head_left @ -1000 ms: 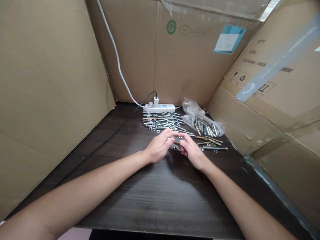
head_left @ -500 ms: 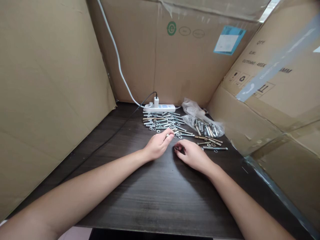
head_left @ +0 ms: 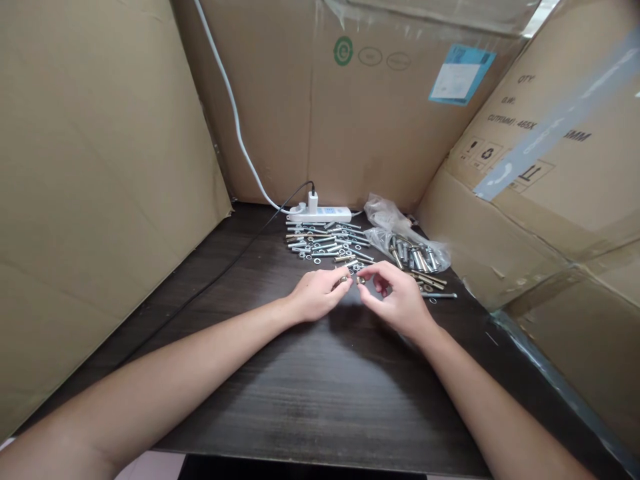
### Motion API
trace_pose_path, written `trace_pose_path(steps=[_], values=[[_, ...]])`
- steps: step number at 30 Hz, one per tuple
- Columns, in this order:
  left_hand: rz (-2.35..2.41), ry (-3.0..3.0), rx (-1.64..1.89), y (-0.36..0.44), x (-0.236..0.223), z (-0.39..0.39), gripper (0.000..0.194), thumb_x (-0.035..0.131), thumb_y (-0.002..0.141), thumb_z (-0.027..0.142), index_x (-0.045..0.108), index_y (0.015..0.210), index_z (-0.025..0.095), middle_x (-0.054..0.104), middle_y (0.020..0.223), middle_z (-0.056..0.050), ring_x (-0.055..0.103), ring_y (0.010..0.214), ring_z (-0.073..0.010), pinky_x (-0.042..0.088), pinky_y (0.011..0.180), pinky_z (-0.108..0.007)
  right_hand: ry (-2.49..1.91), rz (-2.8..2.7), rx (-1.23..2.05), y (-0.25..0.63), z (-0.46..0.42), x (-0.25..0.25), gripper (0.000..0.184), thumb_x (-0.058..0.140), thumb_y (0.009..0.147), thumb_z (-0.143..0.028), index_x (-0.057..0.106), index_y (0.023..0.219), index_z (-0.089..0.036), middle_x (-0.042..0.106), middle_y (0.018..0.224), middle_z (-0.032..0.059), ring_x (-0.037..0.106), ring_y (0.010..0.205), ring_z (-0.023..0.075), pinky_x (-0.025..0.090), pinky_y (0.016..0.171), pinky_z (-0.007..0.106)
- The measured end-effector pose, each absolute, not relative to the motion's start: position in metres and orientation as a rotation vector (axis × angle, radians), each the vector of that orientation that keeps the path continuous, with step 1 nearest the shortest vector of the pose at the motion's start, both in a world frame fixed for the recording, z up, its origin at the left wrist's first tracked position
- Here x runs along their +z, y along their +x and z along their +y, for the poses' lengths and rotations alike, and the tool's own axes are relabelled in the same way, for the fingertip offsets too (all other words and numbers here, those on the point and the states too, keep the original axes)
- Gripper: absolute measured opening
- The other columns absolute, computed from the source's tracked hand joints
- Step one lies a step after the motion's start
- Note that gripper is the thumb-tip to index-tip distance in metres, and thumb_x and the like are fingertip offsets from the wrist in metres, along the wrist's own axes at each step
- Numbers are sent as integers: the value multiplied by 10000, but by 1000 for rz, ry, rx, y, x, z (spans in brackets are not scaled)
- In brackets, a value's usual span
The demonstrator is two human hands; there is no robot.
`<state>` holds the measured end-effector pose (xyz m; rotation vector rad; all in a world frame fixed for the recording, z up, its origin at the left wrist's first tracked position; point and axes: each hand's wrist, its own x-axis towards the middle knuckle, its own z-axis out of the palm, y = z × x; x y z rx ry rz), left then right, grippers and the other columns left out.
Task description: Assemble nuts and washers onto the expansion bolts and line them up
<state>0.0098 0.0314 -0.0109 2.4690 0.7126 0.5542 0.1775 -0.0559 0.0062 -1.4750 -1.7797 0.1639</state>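
Note:
My left hand (head_left: pixel 320 293) is closed, with a brass-coloured bolt (head_left: pixel 342 281) between thumb and fingers; most of the bolt is hidden by the hand. Just to its right, my right hand (head_left: pixel 395 297) pinches a small brass-coloured nut (head_left: pixel 361 281) between thumb and index finger. A narrow gap separates the two pieces, above the dark table (head_left: pixel 280 387). Behind the hands lie many loose bolts, sleeves, nuts and washers (head_left: pixel 325 247), spread in rough rows.
A clear plastic bag (head_left: pixel 385 213) with several bolts (head_left: pixel 415 257) lies at the back right. More bolts (head_left: pixel 430 280) rest beside my right hand. A white power strip (head_left: pixel 330 215) with a plugged-in charger stands behind. Cardboard walls (head_left: pixel 270 100) enclose the table; a black cable (head_left: pixel 220 277) crosses its left side.
My right hand has moved up and slightly forward, close to the left fingertips, and a nut now shows in its pinch. My left hand has barely moved.

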Motion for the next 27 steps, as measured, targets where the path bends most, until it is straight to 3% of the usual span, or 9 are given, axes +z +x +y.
trace_pose_path(steps=[7, 15, 19, 27], values=[[622, 2584, 481, 10, -15, 29, 280, 396, 908, 297, 574, 1118, 243, 684, 969, -6, 633, 858, -195, 417, 713, -264, -1418, -1814, 270, 168, -59, 6, 171, 569, 807, -248, 627, 960, -201, 596, 825, 43, 490, 628, 138, 439, 606, 280], [664, 2583, 518, 12, -17, 31, 205, 419, 907, 298, 575, 1020, 226, 676, 932, 1, 623, 808, -178, 406, 661, -255, -1433, -1782, 345, 171, -57, 2, 169, 577, 835, -266, 637, 974, -190, 618, 835, 36, 505, 625, 128, 431, 600, 268], [690, 2600, 536, 12, -14, 28, 173, 410, 915, 317, 534, 890, 200, 640, 841, -2, 586, 725, -160, 379, 611, -248, -1497, -1752, 367, 173, -56, 1, 164, 570, 845, -319, 629, 916, -184, 632, 803, 33, 515, 619, 135, 423, 601, 271], [550, 2670, 505, 9, -10, 21, 164, 397, 925, 321, 493, 884, 194, 619, 861, -11, 569, 740, -164, 398, 651, -265, -1570, -1819, 469, 173, -54, 0, 226, 455, 904, -332, 534, 751, -186, 588, 696, 6, 511, 634, 136, 378, 599, 252]])
